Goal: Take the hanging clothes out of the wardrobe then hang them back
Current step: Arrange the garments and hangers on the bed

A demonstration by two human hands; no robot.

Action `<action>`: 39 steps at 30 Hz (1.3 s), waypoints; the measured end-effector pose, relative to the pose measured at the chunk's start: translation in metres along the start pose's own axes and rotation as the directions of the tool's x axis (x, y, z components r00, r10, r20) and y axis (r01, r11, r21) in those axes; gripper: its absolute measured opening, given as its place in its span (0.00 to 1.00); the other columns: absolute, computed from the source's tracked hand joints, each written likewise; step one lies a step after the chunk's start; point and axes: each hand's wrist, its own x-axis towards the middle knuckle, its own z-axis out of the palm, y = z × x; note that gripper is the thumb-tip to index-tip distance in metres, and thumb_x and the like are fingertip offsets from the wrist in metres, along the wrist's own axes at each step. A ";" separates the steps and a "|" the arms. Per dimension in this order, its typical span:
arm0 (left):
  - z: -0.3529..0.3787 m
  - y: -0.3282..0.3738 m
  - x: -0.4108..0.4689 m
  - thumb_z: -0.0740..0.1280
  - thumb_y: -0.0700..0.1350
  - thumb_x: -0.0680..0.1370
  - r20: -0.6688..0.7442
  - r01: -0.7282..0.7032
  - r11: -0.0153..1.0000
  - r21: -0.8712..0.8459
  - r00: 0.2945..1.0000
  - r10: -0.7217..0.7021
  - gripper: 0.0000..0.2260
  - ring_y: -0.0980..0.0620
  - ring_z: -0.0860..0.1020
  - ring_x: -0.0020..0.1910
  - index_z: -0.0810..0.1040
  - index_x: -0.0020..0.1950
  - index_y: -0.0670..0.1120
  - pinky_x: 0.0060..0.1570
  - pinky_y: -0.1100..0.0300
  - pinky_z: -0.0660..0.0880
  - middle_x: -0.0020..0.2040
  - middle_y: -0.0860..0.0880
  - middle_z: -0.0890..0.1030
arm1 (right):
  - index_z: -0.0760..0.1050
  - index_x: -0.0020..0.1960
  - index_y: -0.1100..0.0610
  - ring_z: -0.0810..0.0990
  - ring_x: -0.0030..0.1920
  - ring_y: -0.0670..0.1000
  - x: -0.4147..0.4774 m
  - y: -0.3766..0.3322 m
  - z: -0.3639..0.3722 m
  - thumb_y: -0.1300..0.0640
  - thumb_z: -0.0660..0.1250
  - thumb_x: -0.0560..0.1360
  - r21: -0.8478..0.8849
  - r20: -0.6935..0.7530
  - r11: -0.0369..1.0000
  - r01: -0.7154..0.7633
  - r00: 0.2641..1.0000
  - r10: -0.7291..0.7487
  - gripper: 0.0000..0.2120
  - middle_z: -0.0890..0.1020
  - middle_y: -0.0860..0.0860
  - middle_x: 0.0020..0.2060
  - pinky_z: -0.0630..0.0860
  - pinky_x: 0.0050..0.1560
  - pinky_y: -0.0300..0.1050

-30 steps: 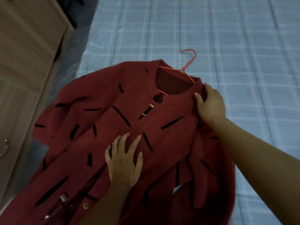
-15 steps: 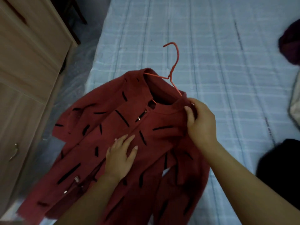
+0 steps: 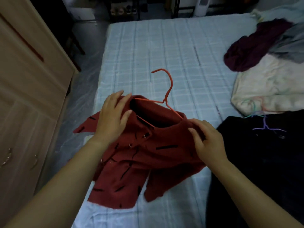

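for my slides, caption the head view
Left hand rests on a red shirt on its hanger; right hand pinches its shoulder.

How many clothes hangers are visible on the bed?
2 clearly: the red hanger inside the red shirt, and a purple hanger on the black garment at right. A green wire by the cream cloth may be a third; more may be hidden.

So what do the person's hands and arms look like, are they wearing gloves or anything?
No gloves. The left hand and the right hand are both bare, with no rings, watch or bracelet to be seen. The nails look short and unpainted. The left forearm and the right forearm are bare too, so no sleeves show.
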 end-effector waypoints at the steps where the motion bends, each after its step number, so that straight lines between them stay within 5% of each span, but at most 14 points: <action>1: -0.006 0.010 -0.001 0.56 0.52 0.79 0.037 -0.042 0.999 0.033 0.998 0.041 0.22 0.41 0.66 0.69 0.66 0.72 0.48 0.69 0.45 0.62 0.71 0.43 0.67 | 0.78 0.55 0.59 0.77 0.45 0.45 -0.009 -0.004 -0.016 0.61 0.64 0.75 0.010 -0.016 1.000 0.012 1.000 -0.012 0.10 0.80 0.51 0.43 0.71 0.51 0.32; 5: -0.017 0.060 -0.017 0.52 0.54 0.79 0.228 -0.121 0.988 0.096 0.969 0.096 0.22 0.44 0.65 0.69 0.63 0.74 0.53 0.69 0.36 0.54 0.69 0.46 0.69 | 0.78 0.54 0.60 0.77 0.46 0.44 -0.046 -0.009 -0.079 0.62 0.64 0.75 0.030 -0.104 0.999 0.033 0.994 -0.029 0.10 0.79 0.49 0.43 0.70 0.52 0.31; 9: -0.019 0.123 -0.048 0.60 0.49 0.79 0.052 -0.151 0.988 -0.025 0.987 0.152 0.22 0.42 0.72 0.57 0.63 0.73 0.51 0.62 0.44 0.68 0.60 0.41 0.70 | 0.79 0.54 0.60 0.77 0.47 0.40 -0.090 -0.013 -0.143 0.64 0.65 0.74 0.020 -0.181 0.999 0.036 0.983 -0.032 0.10 0.79 0.48 0.44 0.69 0.53 0.29; 11: -0.022 0.161 -0.056 0.63 0.46 0.78 -0.044 -0.122 0.988 -0.096 0.992 0.118 0.24 0.42 0.69 0.60 0.62 0.73 0.48 0.60 0.51 0.68 0.62 0.39 0.67 | 0.79 0.53 0.60 0.76 0.47 0.37 -0.114 -0.016 -0.177 0.65 0.65 0.73 0.015 -0.204 0.998 0.059 0.977 -0.055 0.10 0.80 0.48 0.44 0.68 0.52 0.28; 15: -0.031 0.253 -0.062 0.54 0.53 0.79 0.045 -0.292 0.956 -0.009 0.955 0.292 0.24 0.40 0.68 0.64 0.64 0.73 0.45 0.67 0.41 0.63 0.65 0.40 0.70 | 0.79 0.53 0.59 0.76 0.48 0.36 -0.173 -0.015 -0.256 0.65 0.66 0.73 -0.015 -0.287 0.997 0.077 0.955 -0.078 0.10 0.79 0.44 0.44 0.69 0.52 0.29; 18: -0.029 0.327 -0.080 0.50 0.55 0.78 0.146 -0.388 0.919 -0.072 0.907 0.395 0.21 0.41 0.74 0.56 0.68 0.68 0.50 0.58 0.42 0.70 0.57 0.43 0.76 | 0.79 0.53 0.59 0.76 0.47 0.37 -0.219 -0.007 -0.319 0.65 0.65 0.74 -0.060 -0.358 0.998 0.028 0.933 -0.047 0.09 0.79 0.46 0.43 0.69 0.52 0.29; 21: -0.014 0.412 -0.111 0.52 0.55 0.78 0.043 -0.456 0.882 -0.117 0.885 0.463 0.14 0.43 0.78 0.49 0.71 0.58 0.53 0.45 0.51 0.75 0.50 0.46 0.79 | 0.79 0.54 0.59 0.77 0.48 0.41 -0.274 0.008 -0.393 0.61 0.64 0.75 -0.152 -0.443 0.987 -0.057 0.896 -0.016 0.09 0.81 0.50 0.45 0.68 0.54 0.30; 26: 0.002 0.566 -0.130 0.56 0.56 0.78 -0.159 -0.485 0.837 -0.253 0.874 0.458 0.15 0.51 0.79 0.45 0.79 0.51 0.51 0.38 0.61 0.68 0.48 0.52 0.83 | 0.78 0.56 0.52 0.78 0.53 0.50 -0.336 0.044 -0.501 0.50 0.60 0.76 -0.277 -0.614 0.927 -0.253 0.788 0.032 0.13 0.80 0.46 0.50 0.73 0.56 0.56; 30: 0.022 0.666 -0.123 0.60 0.57 0.78 -0.154 -0.496 0.786 -0.369 0.867 0.475 0.10 0.50 0.79 0.45 0.78 0.50 0.55 0.37 0.60 0.66 0.45 0.54 0.82 | 0.77 0.57 0.49 0.78 0.52 0.54 -0.358 0.083 -0.567 0.48 0.60 0.76 -0.334 -0.710 0.869 -0.364 0.704 0.022 0.13 0.81 0.49 0.49 0.72 0.54 0.61; 33: 0.052 0.712 -0.112 0.63 0.58 0.76 -0.113 -0.493 0.737 -0.463 0.857 0.502 0.08 0.51 0.79 0.46 0.78 0.49 0.57 0.39 0.59 0.69 0.44 0.55 0.82 | 0.78 0.56 0.51 0.78 0.51 0.55 -0.362 0.115 -0.605 0.48 0.60 0.75 -0.355 -0.739 0.844 -0.403 0.674 0.011 0.14 0.81 0.51 0.48 0.73 0.55 0.58; 37: 0.108 0.759 -0.083 0.66 0.56 0.75 -0.055 -0.514 0.686 -0.515 0.818 0.572 0.07 0.52 0.78 0.45 0.78 0.49 0.55 0.39 0.61 0.67 0.44 0.55 0.81 | 0.80 0.54 0.54 0.77 0.48 0.50 -0.346 0.164 -0.656 0.51 0.62 0.75 -0.418 -0.732 0.811 -0.410 0.680 -0.034 0.13 0.82 0.51 0.45 0.69 0.53 0.41; 39: 0.135 0.783 -0.060 0.64 0.57 0.76 -0.040 -0.532 0.675 -0.511 0.799 0.599 0.08 0.51 0.78 0.45 0.77 0.50 0.55 0.40 0.59 0.69 0.44 0.54 0.81 | 0.81 0.54 0.54 0.76 0.47 0.49 -0.330 0.192 -0.681 0.52 0.63 0.75 -0.446 -0.725 0.793 -0.414 0.687 -0.049 0.12 0.81 0.49 0.44 0.70 0.52 0.43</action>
